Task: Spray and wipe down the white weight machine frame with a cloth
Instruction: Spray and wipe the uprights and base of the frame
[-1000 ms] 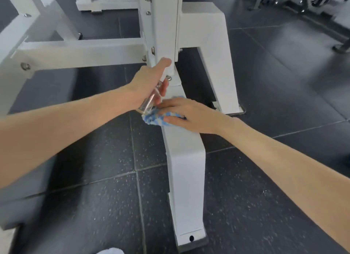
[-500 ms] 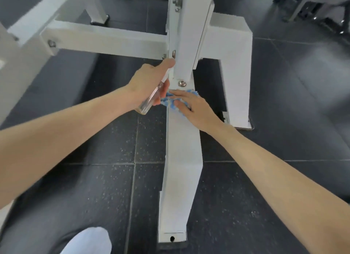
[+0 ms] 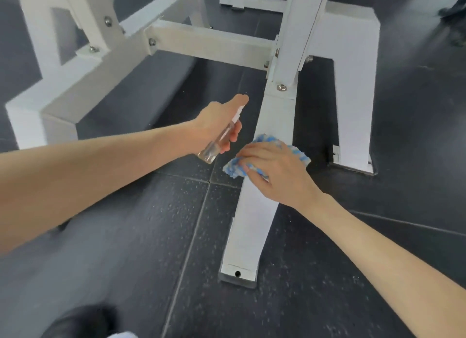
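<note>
Head view: you look down a sloping white frame leg (image 3: pixel 252 224) whose capped end sits on the dark rubber floor (image 3: pixel 151 211) closest to you.
Right hand: your right hand (image 3: pixel 274 171) lies flat, fingers fairly straight, pressing the blue-and-white cloth (image 3: pixel 300 156) onto the top face of the leg about halfway up.
Left hand: just beside it and off the leg, your left hand (image 3: pixel 219 121) is curled round the small clear spray bottle (image 3: pixel 219 142). The forefinger rests on the pump, and the nozzle aims up toward the bolted joint (image 3: pixel 282 87).
Farther: a cross beam (image 3: pixel 209 42) and an upright post (image 3: pixel 295 35) meet above that joint, and a second foot (image 3: pixel 353 85) stands to the right.
Risk, overspray: the nozzle sits over the floor, so a press from here likely wets the rubber and makes it slippery.
Risk, missed faces: the cloth covers only the top face, so the sides and the bolt heads may stay dirty.
Risk, cloth slip: a flat palm has no grip, so a fast stroke downhill could slide the cloth off the edge.
</note>
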A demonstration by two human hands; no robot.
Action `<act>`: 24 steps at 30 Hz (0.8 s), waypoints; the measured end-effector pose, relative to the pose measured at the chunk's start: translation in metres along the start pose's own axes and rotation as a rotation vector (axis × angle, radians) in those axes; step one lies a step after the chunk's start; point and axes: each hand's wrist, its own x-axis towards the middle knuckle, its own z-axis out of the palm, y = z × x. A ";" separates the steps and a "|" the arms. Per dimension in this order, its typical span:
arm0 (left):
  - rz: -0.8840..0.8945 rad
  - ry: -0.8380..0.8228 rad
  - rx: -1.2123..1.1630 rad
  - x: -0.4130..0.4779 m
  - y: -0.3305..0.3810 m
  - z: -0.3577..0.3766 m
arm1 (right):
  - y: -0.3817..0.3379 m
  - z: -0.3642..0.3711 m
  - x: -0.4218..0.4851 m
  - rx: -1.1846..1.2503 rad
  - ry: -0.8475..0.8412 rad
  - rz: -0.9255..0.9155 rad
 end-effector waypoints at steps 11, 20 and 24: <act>-0.108 -0.057 -0.050 -0.038 -0.030 0.005 | -0.061 0.092 -0.130 -0.294 -0.355 -0.437; -0.027 -0.048 -0.107 -0.036 -0.007 -0.002 | -0.051 0.038 -0.039 -0.106 0.490 0.473; -0.016 -0.037 -0.071 -0.039 -0.016 -0.009 | -0.078 0.041 -0.020 0.494 0.885 1.132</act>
